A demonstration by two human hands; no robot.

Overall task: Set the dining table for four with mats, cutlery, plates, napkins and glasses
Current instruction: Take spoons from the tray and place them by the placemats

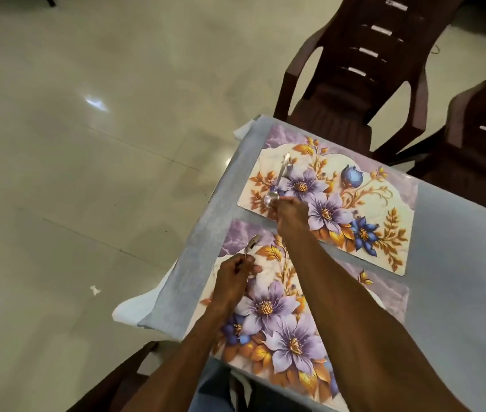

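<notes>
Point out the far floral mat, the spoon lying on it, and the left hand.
Far floral placemat (363,203): head view, blue bud print.
Silver spoon (279,176): head view, mid-handle.
Left hand (231,281): head view, back of hand.

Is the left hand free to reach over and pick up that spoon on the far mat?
Probably not: the left hand already grips cutlery, and the right hand sits at the spoon on the far mat.

I see two mats, far mat (363,185) and near mat (280,328), each printed with purple and blue flowers and orange-gold leaves on cream, with mauve marbled corners. The tabletop (456,263) cloth is pale grey-blue. The spoon (277,182) is silver. Chairs (351,93) appear dark brown. The floor (87,144) is glossy cream tile.
</notes>
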